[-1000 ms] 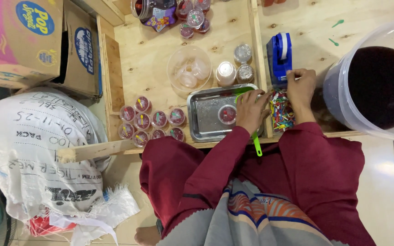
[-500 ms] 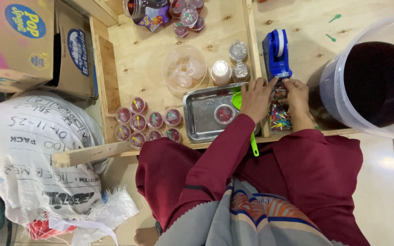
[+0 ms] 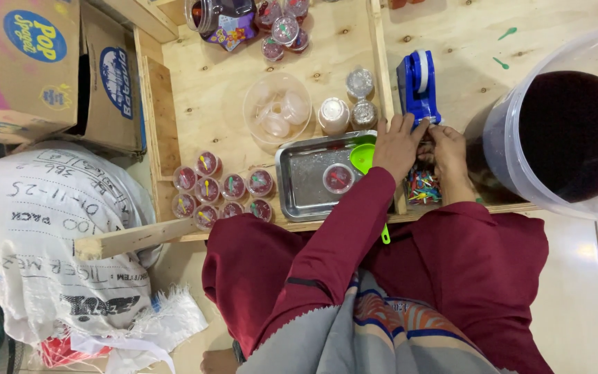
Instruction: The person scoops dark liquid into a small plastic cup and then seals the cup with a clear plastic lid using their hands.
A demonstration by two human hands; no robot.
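Both hands meet at the base of the blue tape dispenser (image 3: 418,86) on the wooden table (image 3: 209,97): the left hand (image 3: 397,144) steadies it, fingers together, while the right hand (image 3: 446,147) pinches something small beside it, above the multicoloured sticks (image 3: 422,188).

Bright, even indoor light; soft shadows; glare on floor tile (image 3: 583,253); sharp focus.

Eight filled jelly cups (image 3: 220,188) sit grouped left of one steel tray (image 3: 306,181); a ninth filled cup (image 3: 338,178) stands inside the tray. There is one green scoop (image 3: 363,158), one blue tape dispenser (image 3: 418,86), one clear bowl (image 3: 277,108), one large bucket (image 3: 562,125), two cardboard boxes (image 3: 29,62), one white sack (image 3: 43,228) and two hands (image 3: 420,142).
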